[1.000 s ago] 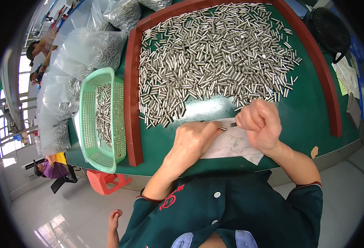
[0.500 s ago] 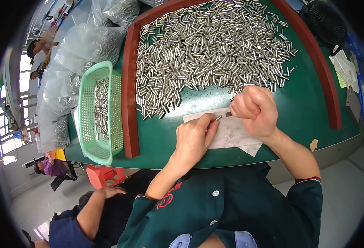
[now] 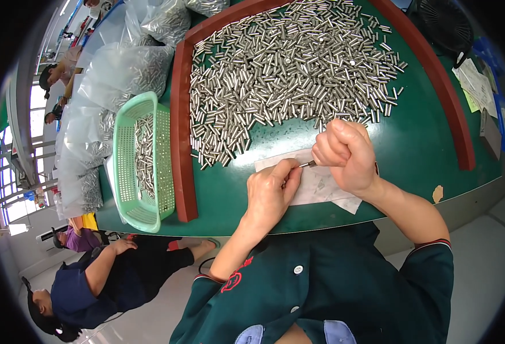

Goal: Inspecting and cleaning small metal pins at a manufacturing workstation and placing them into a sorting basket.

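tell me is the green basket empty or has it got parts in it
Partly filled: the green plastic basket holds a strip of small metal pins along its bottom, with bare mesh showing around them.

At the centre of the frame, the left hand (image 3: 269, 192) pinches one end of a small silvery metal pin (image 3: 308, 164) while the closed right hand (image 3: 344, 152) grips its other end, both above a white sheet of paper (image 3: 315, 186) lying on the green worktop (image 3: 419, 143). Above them a heap of short shiny metal cylinders (image 3: 287, 74) fills the area inside a reddish-brown raised rim (image 3: 182, 143). Left of the rim stands a pale green plastic basket (image 3: 141, 166) holding more cylinders, with clear plastic bags (image 3: 120, 74) of them in the upper left. A seated person in dark blue (image 3: 92, 281) occupies the lower left
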Motion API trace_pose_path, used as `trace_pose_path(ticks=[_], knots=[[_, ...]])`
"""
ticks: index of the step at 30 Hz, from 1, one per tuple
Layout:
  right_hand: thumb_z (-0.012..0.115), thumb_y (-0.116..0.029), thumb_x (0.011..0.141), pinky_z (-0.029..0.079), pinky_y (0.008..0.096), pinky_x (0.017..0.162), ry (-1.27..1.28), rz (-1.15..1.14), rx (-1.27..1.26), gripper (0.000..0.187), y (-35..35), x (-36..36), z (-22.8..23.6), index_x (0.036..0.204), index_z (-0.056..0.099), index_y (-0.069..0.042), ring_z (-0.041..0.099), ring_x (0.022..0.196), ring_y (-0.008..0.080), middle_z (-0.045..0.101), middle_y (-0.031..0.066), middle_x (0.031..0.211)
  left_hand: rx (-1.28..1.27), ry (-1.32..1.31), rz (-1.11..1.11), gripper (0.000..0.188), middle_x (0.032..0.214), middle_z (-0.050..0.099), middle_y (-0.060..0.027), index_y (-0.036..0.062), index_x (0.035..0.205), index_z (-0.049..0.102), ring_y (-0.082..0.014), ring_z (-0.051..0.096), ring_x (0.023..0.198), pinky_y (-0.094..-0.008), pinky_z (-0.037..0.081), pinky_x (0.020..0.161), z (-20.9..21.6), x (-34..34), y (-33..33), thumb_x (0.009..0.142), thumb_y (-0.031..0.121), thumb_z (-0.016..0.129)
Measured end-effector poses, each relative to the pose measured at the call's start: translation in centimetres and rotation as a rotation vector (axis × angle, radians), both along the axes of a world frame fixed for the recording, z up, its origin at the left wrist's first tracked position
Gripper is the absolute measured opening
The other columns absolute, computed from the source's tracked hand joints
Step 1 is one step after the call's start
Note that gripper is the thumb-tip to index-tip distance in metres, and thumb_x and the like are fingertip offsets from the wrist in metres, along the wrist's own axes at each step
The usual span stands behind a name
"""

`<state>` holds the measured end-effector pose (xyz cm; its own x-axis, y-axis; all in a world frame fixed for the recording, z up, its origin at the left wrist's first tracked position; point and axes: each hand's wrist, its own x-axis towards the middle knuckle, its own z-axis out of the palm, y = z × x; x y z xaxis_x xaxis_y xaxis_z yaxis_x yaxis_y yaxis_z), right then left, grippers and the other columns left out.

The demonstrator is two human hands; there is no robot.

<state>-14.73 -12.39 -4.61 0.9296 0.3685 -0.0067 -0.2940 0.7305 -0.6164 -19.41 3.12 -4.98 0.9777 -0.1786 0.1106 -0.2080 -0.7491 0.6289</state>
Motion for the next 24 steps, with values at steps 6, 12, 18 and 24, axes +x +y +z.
trace_pose_path(ticks=[6,12,18,24], knots=[[0.034,-0.020,0.088,0.017,0.0245,0.040,-0.024,-0.008,-0.075,0.041,0.23,0.08,0.12,0.049,0.025,-0.013,0.015,0.039,0.0072,0.024,-0.0031,0.040,-0.025,-0.016,-0.008,0.007,0.049,0.049,-0.0065,0.0037,0.078,0.061,-0.0169,0.048,0.039,-0.0278,0.038,0.040,-0.06,0.15,0.01,0.071,0.005,0.064],[0.035,-0.022,0.088,0.017,0.0248,0.040,-0.024,-0.002,-0.073,0.042,0.11,0.21,0.06,0.049,0.025,-0.013,0.015,0.038,0.0074,0.024,-0.0030,0.040,-0.041,-0.037,-0.022,0.008,0.050,0.052,-0.0075,0.0029,0.078,0.061,-0.0170,0.049,0.040,-0.0272,0.039,0.040,-0.31,0.22,0.14,0.071,0.005,0.064],[0.041,-0.020,0.088,0.018,0.0237,0.041,0.003,0.018,-0.016,0.044,-0.09,0.26,-0.07,0.049,0.025,-0.011,0.019,0.041,0.0065,0.023,-0.0035,0.043,-0.047,-0.027,-0.028,0.007,0.051,0.053,-0.0085,0.0024,0.077,0.061,-0.0175,0.050,0.041,-0.0273,0.039,0.041,-0.36,0.32,0.15,0.071,0.003,0.065],[0.039,-0.020,0.088,0.018,0.0243,0.042,-0.086,-0.005,-0.122,0.042,0.46,-0.65,0.17,0.049,0.024,-0.010,0.019,0.041,0.0069,0.023,-0.0030,0.043,-0.071,-0.037,-0.058,0.006,0.056,0.056,-0.0117,0.0002,0.076,0.061,-0.0203,0.053,0.043,-0.0277,0.040,0.041,-0.56,0.25,0.44,0.071,0.001,0.064]])
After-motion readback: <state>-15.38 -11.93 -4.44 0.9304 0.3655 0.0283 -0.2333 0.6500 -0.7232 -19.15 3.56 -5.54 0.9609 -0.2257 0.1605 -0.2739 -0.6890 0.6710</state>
